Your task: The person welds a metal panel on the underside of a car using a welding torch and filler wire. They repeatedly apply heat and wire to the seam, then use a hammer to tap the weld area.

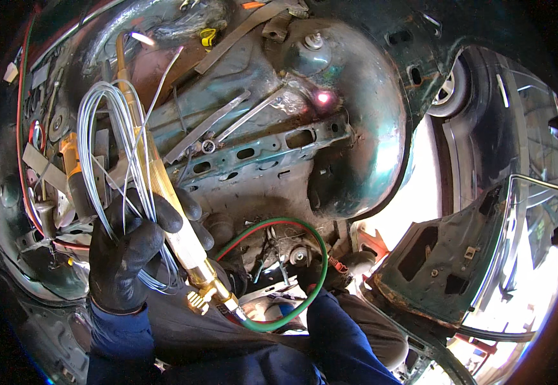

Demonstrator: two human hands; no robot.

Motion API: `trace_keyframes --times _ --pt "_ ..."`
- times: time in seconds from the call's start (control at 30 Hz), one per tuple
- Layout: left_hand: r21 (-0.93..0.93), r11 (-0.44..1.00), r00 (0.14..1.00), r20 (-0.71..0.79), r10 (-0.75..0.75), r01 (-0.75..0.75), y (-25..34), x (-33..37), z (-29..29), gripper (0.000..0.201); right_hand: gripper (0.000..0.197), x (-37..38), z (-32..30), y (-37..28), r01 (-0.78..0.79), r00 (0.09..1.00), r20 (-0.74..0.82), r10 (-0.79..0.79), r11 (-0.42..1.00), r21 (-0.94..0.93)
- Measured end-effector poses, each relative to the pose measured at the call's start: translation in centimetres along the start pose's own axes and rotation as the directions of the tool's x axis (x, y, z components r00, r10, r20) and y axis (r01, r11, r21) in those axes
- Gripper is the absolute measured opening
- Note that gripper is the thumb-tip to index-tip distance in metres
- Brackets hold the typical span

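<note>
My left hand [134,250], in a black glove, is closed around a brass gas torch [170,212] and a coil of thin silvery wire [88,138]. The torch slants, its long tube toward the top left and its valve end low. From that end a joined green and red hose [326,256] loops to the right. My right hand [311,274], dark-gloved and reaching low beyond the hose, lies in shadow near a small red piece [338,264]. Its fingers are hard to make out, and whether it holds anything does not show.
Bare greenish car-body metal with a rounded wheel housing [362,122] surrounds me. Loose metal strips [205,128] lie across it. An orange and black power tool [73,167] sits at left, and a yellow clip [208,38] farther back. A detached-looking door panel [433,269] stands at right.
</note>
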State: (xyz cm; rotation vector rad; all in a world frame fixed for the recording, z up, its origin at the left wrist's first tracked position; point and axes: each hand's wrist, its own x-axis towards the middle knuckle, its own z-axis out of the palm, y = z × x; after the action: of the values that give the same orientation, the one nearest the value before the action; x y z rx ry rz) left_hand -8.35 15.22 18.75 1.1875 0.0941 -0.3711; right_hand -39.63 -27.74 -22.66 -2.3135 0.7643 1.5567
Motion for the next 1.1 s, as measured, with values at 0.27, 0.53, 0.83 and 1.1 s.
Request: trace_keyframes --times 0.27,0.53,0.83,1.1 --pt "-0.062 0.998 0.999 0.033 -0.005 0.007 0.0 -0.4 -0.4 0.039 0.038 -7.1 -6.5 5.0 0.045 0.975 0.215 -0.062 0.995 0.086" --pt "-0.197 0.980 0.999 0.039 0.003 0.004 0.4 -1.2 -0.3 0.034 0.026 -18.4 -15.1 12.3 0.545 0.739 -0.111 -0.664 0.687 -0.480" --pt "-0.195 0.980 0.994 0.105 -0.029 0.049 0.3 -0.8 -0.2 0.037 0.048 -35.8 -28.8 -4.1 0.369 0.697 -0.592 -0.404 0.910 -0.186" --pt "-0.207 0.977 0.991 0.131 -0.017 0.044 -0.3 -0.5 0.7 0.035 0.060 -31.5 -35.3 -13.0 0.364 0.312 -0.610 -0.729 0.685 -0.632"
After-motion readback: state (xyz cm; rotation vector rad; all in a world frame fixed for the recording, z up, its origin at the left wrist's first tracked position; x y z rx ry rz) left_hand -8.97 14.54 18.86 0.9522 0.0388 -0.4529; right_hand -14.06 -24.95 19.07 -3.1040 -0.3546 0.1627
